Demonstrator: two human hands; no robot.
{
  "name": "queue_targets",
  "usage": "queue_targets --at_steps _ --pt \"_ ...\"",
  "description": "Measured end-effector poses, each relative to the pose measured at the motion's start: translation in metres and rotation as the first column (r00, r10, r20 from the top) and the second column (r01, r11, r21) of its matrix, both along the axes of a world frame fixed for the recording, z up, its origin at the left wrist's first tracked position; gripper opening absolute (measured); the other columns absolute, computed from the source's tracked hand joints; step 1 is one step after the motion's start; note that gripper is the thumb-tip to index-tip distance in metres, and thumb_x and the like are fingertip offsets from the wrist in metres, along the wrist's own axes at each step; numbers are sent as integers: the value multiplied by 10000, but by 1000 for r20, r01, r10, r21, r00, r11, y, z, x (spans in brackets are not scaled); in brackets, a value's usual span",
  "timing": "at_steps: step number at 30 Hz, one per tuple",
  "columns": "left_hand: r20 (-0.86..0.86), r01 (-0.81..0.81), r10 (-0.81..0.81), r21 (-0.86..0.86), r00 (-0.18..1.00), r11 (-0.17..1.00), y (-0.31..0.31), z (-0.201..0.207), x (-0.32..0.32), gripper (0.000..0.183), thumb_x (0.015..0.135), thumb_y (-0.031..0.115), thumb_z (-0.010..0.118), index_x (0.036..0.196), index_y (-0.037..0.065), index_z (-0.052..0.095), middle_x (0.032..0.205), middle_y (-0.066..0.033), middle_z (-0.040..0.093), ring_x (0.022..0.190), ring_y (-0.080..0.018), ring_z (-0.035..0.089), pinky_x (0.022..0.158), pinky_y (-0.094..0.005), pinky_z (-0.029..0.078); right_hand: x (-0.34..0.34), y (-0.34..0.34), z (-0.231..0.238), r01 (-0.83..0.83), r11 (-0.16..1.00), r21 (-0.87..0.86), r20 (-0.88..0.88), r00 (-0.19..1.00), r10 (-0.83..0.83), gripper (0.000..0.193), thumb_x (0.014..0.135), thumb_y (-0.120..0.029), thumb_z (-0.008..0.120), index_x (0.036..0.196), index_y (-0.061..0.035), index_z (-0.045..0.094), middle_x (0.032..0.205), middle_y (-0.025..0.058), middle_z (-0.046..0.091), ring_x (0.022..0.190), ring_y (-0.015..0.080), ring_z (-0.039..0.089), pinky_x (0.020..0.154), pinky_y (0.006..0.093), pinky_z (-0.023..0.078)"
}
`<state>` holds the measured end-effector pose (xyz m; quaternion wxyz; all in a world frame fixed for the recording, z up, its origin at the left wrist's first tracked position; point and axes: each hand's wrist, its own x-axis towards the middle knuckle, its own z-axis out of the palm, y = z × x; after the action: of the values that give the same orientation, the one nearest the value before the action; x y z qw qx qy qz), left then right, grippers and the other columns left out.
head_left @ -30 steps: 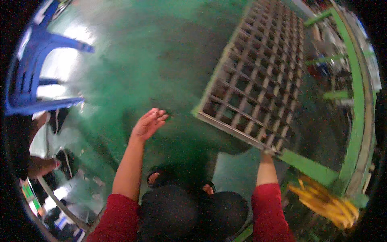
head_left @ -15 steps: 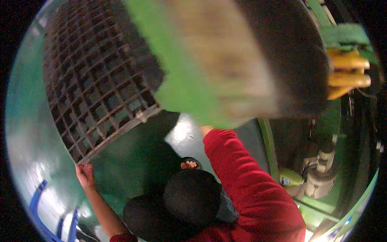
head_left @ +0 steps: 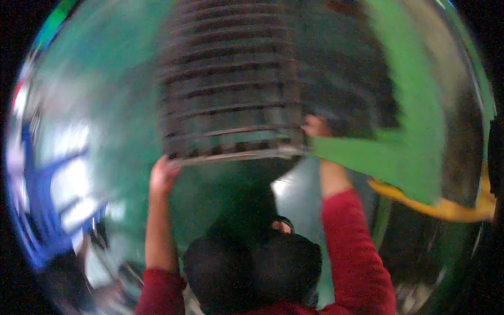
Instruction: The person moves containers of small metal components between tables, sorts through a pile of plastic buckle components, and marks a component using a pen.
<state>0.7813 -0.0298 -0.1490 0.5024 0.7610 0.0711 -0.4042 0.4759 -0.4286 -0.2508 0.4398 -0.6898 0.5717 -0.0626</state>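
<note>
A dark metal grate [head_left: 231, 84], a long panel of crossed bars, reaches away from me above the green floor. My left hand [head_left: 164, 173] is closed on its near left corner. At the near right corner, the fingers of my right hand [head_left: 316, 127] are closed around the side edge, though blurred. The green metal frame [head_left: 367, 155] crosses over my right wrist and hides part of that hand. Red sleeves cover both my arms, the left one only up to the elbow.
Yellow bar-like parts [head_left: 441, 206] lie along the green frame at the right. Blue metal legs or a rack [head_left: 44, 194] stand on the left. At lower left is a dark blurred shape [head_left: 68, 281]. My dark-clad knees [head_left: 252, 268] are below the grate.
The grate has swung from the left to straight ahead in view. My right hand, hidden behind the green frame before, now shows at the grate's right edge. My left hand keeps its corner.
</note>
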Motion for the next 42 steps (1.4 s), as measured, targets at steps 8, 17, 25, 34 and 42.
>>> queue_targets --at_steps 8,17,25,34,42 --pt "-471 -602 416 -369 778 708 -30 21 -94 266 871 285 435 999 83 553 669 50 442 634 -72 428 570 -221 347 -104 -59 -23 -354 935 -7 -159 924 349 268 664 -232 625 800 -3 599 736 106 618 698 287 579 625 411 441" --pt "-552 -710 448 -527 704 467 -65 236 -163 361 878 207 403 1195 34 407 565 44 285 470 -74 273 414 -199 227 -115 16 243 -940 162 300 -397 32 917 89 670 -101 580 669 -13 588 582 118 543 539 171 511 515 337 412" --pt "-607 -810 559 -536 565 236 -24 429 -248 339 860 155 405 1169 15 405 715 -3 550 567 -83 466 452 -190 345 21 153 430 -935 221 278 -14 226 974 196 643 -120 692 708 -4 548 628 51 549 590 154 510 572 296 422" --pt "-544 -634 487 -773 684 27 36 550 -421 305 888 224 400 1106 29 485 752 -4 550 592 -51 460 511 -173 372 -32 240 552 -818 -408 405 60 -422 905 220 652 -174 698 750 -11 587 711 96 615 637 170 562 600 304 442" --pt "-549 -389 730 -828 408 -405 113 563 -606 523 913 186 349 1358 159 75 1124 -157 506 670 -113 512 566 -201 381 -159 341 611 -233 -419 878 90 -779 621 409 721 -183 640 1082 -36 518 742 -4 554 672 101 509 557 237 400"
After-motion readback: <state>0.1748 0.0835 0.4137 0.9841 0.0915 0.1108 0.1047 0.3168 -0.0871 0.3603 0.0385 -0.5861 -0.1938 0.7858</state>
